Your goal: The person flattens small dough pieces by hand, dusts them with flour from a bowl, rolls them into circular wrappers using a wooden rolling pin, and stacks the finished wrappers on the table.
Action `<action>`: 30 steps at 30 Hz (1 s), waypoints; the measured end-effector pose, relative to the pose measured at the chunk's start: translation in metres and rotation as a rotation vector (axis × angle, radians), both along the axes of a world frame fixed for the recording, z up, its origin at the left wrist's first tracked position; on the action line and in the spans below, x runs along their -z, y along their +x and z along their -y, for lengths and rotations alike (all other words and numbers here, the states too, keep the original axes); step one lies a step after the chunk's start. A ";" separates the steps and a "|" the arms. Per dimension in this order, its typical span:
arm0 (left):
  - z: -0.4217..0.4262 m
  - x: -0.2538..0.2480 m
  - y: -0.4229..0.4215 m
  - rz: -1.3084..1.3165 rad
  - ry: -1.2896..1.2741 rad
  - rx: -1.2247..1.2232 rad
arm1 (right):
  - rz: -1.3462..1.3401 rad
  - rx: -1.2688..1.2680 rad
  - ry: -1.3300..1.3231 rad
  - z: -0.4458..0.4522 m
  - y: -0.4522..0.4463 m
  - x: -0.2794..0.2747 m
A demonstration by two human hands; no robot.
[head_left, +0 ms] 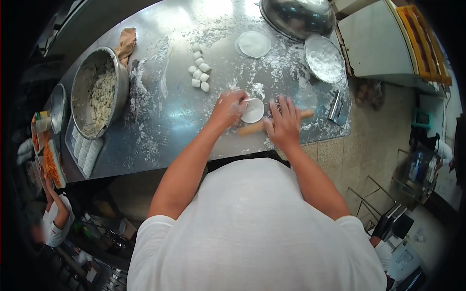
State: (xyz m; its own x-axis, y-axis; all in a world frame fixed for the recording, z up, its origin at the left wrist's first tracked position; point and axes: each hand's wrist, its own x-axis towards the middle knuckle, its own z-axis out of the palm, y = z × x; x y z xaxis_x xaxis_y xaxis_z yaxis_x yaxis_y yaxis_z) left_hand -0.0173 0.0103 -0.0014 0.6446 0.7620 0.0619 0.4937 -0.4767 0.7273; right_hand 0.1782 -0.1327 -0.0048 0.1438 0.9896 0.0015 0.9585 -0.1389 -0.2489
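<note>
My left hand (231, 109) is closed on the left edge of a small round dough wrapper (253, 111) at the front of the metal table. Just right of it, my right hand (284, 120) lies with fingers spread over a wooden rolling pin (251, 128), whose two ends show on either side of the hand. The pin's left part is beside the wrapper's lower edge. Several small white dough pieces (198, 73) sit up and to the left of my left hand. Farther back lies a flat stack of round wrappers (254, 44).
On the floury metal table (167, 123) are a large bowl of filling (118, 82), a tan cloth (127, 41), a bowl of flour (324, 58), a big metal bowl (298, 17) and a metal scraper (335, 105). A tray of dumplings (87, 154) and a co-worker (58, 218) are at left.
</note>
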 end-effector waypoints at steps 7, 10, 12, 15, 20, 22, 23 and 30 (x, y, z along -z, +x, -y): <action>0.017 -0.013 -0.020 -0.068 -0.693 -0.184 | 0.043 -0.034 -0.115 -0.049 -0.001 -0.012; 0.005 -0.023 -0.005 -0.026 -0.605 -0.251 | 0.025 0.031 -0.026 -0.108 0.000 -0.013; -0.007 -0.012 0.000 -0.014 -0.233 -0.153 | 0.035 0.036 0.005 -0.123 0.000 -0.007; -0.007 -0.013 0.002 -0.009 -0.161 -0.098 | -0.004 0.041 0.028 -0.075 -0.004 -0.016; 0.014 0.005 -0.016 0.122 -0.875 -0.275 | -0.070 -0.095 0.012 0.035 0.005 0.006; 0.017 0.018 -0.026 0.178 -0.939 -0.263 | -0.054 -0.116 0.001 0.022 0.004 -0.005; 0.021 0.023 -0.029 0.239 -0.994 -0.250 | -0.055 -0.092 -0.057 -0.003 0.000 -0.013; -0.012 -0.013 0.003 0.003 -0.243 -0.149 | 0.018 0.001 0.034 -0.122 -0.006 -0.006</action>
State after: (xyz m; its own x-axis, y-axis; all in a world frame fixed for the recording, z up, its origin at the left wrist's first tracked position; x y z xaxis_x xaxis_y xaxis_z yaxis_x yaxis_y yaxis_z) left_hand -0.0144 0.0224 0.0119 0.5247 0.8410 -0.1322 0.5425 -0.2106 0.8132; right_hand 0.1721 -0.0108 0.0015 0.1445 0.9888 0.0379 0.9628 -0.1317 -0.2361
